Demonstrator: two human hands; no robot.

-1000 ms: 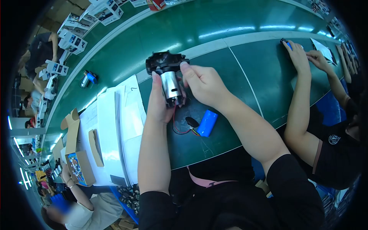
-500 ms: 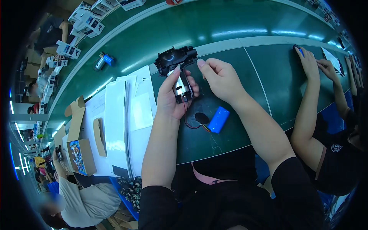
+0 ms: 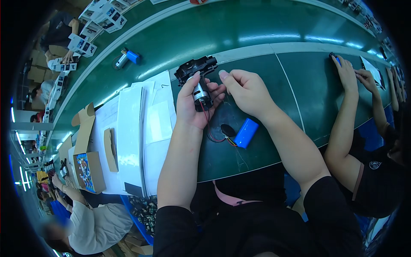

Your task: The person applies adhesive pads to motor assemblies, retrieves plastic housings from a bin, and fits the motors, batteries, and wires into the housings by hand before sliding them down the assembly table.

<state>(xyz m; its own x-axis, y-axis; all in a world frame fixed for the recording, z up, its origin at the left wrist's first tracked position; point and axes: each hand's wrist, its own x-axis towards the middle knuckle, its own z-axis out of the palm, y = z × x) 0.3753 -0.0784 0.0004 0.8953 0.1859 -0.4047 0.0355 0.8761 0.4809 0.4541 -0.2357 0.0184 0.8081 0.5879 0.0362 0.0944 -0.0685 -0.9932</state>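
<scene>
My left hand (image 3: 191, 103) is wrapped round a silver motor (image 3: 199, 91) fitted with a black plastic housing (image 3: 195, 68), which sits uppermost and points to the right. Red and dark wires run from the motor's lower end down to a round black disc (image 3: 227, 130) and a blue battery pack (image 3: 247, 133) lying on the green table. Just right of the housing, my right hand (image 3: 248, 91) is closed, thumb pressed against a curled forefinger. A small gap separates it from the housing, and anything inside its pinch is hidden.
White papers and sleeves (image 3: 130, 128) lie to the left, beside an open cardboard box (image 3: 90, 171) of small parts. Another motor with a blue battery (image 3: 127, 58) lies on the green belt beyond. A co-worker's hands (image 3: 346, 77) work at the right; others sit left.
The motor and housing have tilted slightly and dropped a little in my left hand. My right hand has come slightly away from the housing. The belt's motor and white boxes have shifted up and right.
</scene>
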